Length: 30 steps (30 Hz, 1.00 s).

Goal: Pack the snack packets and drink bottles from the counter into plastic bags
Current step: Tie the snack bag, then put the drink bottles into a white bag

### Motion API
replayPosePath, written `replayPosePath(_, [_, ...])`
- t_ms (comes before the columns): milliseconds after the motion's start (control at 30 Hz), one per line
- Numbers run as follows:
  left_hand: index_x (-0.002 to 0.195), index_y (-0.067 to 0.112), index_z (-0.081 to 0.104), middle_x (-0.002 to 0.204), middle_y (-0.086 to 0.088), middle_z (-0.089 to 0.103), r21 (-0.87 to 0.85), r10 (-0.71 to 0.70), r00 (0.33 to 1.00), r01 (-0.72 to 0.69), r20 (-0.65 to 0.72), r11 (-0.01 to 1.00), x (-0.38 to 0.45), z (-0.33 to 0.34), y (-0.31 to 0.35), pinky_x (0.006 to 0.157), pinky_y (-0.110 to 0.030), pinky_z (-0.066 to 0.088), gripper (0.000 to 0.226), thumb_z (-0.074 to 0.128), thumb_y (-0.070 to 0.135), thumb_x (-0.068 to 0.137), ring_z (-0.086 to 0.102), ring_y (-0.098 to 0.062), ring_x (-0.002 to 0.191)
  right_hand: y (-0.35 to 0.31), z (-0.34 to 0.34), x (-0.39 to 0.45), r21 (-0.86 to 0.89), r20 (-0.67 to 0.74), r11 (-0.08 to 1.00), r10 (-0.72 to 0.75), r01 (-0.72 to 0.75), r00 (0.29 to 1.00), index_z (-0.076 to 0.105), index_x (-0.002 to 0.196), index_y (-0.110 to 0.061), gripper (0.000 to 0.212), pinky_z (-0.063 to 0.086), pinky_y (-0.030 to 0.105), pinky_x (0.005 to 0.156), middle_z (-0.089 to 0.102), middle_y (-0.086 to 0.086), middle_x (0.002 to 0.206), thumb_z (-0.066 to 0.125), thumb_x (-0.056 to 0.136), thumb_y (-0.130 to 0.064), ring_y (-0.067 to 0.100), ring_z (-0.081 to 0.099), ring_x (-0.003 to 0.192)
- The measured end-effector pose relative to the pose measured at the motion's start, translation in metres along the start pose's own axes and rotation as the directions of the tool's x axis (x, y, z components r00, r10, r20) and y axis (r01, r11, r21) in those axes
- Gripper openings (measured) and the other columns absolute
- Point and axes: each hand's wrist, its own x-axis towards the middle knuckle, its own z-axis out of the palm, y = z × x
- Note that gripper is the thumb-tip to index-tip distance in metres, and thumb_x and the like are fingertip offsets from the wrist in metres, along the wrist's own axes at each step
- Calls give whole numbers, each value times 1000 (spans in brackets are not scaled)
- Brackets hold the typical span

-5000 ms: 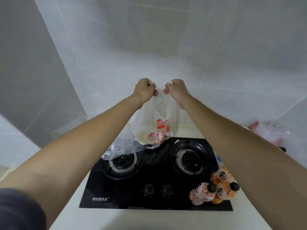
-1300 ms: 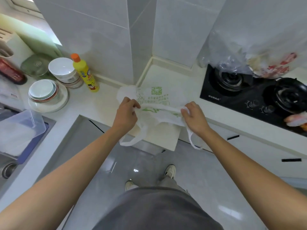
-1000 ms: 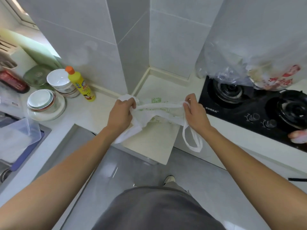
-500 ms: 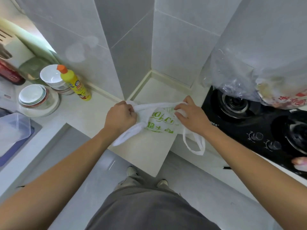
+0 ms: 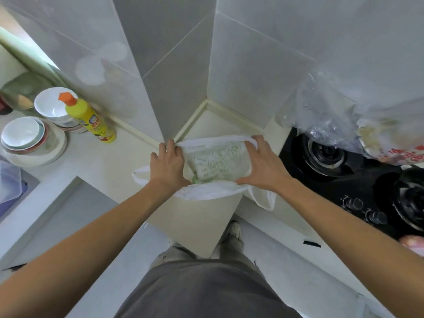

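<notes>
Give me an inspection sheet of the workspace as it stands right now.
Surface: pale counter, corner section under the bag.
Job's things: white plastic bag with green print, mouth spread open; filled bag over the black stove; pink bottle partly visible at the right edge.
Clutter: yellow detergent bottle, stacked bowls, clear tub.
Hands: left hand and right hand each grip a side of the bag's rim.
Cables: nothing seen.
Surroundings: grey tiled walls, grey floor.
</notes>
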Motion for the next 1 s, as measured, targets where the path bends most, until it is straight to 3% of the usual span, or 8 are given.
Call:
replayPosePath(167, [133,9,43,152,-15,22,83,25,1000,-24,-15,996,0,14,10,106,-43,40,104,80,72,59,30,-33,138,38,9,26,-66,90,998,29,-23,995,25,156,-14,137,41,54,108,-3,4,168,77,52,-87,36,19,146])
replayPosePath(300, [142,7,47,160,-25,28,83,171,977,-162,-124,983,-10,22,5,119,-54,29,108,96,48,55,29,-42,146,61,23,42,-34,114,997,-59,63,992,38,153,-12,120,30,56,118,0,9,170,82,62,-76,36,10,152])
replayPosePath(433, [139,10,59,158,-22,41,158,429,837,-399,-339,903,-13,37,2,121,-56,28,63,80,9,79,41,-43,143,72,38,52,-75,-132,962,-270,262,954,62,127,-10,76,34,56,112,32,16,158,90,69,-51,39,34,139])
replayPosePath(567, [117,13,74,126,-7,68,209,590,717,-555,-371,805,-7,53,4,117,-50,36,27,62,4,95,55,-38,130,71,47,56,-181,-289,924,-376,336,880,68,110,-10,44,36,46,88,51,11,116,88,76,-29,31,46,103])
replayPosePath(700, [97,13,80,96,-6,74,189,480,854,-447,-198,874,0,55,9,120,-51,27,35,63,-2,70,55,-39,125,70,57,55,-282,-247,876,-460,391,853,68,100,-10,18,32,39,72,51,5,97,72,84,-3,28,47,88])
replayPosePath(800, [82,14,82,94,-9,74,129,377,918,-362,-123,923,1,50,14,124,-51,22,31,51,20,81,53,-40,126,71,65,59,-232,-231,887,-449,399,863,68,99,-8,20,34,36,67,53,5,93,70,83,3,26,50,79])
replayPosePath(900, [85,15,83,110,-14,71,128,244,970,-241,-8,962,6,46,22,126,-52,16,64,25,40,91,42,-39,137,70,68,60,-164,-190,893,-445,418,875,71,103,-5,35,40,33,55,58,6,97,69,74,14,25,56,69])
replayPosePath(1000, [103,22,81,140,-10,60,196,144,983,-165,115,967,15,47,27,127,-51,2,67,25,58,100,23,-35,151,66,73,57,-97,-104,886,-462,453,881,70,106,-3,40,48,35,43,63,7,104,67,72,18,27,62,66])
